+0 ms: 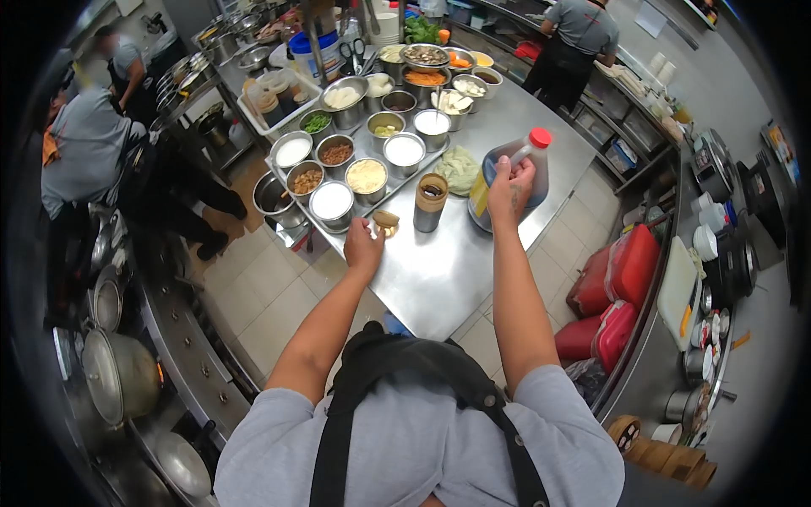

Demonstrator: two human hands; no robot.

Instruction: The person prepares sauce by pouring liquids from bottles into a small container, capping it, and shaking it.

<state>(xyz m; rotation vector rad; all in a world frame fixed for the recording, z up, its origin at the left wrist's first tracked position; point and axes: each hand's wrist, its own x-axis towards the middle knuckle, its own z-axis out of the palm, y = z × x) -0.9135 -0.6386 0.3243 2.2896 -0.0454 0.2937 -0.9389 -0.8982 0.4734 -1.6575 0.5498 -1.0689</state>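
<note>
Where the table (427, 291) gets crowded: filled metal pots (334, 221) stand just beside the left hand (363, 247), on its far side.
Open jar (428, 213): upright between the 2 hands, a pale green bundle (458, 171) behind it.
Jug (541, 176): red-capped, its handle clamped in the right hand (512, 188), that forearm reaching forward.
Left grip: fingers closed on a small lid (386, 221), arm angled inward.

And here we have a light grey short-sleeved top (397, 422) filling the bottom centre of the frame, creases across the chest, and over it a black apron bib (384, 359) with broad black straps (334, 456) running down either side! Round snap studs (488, 400) dot the strap on the right, and both forearms are uncovered, no sleeve past the elbows.
</note>
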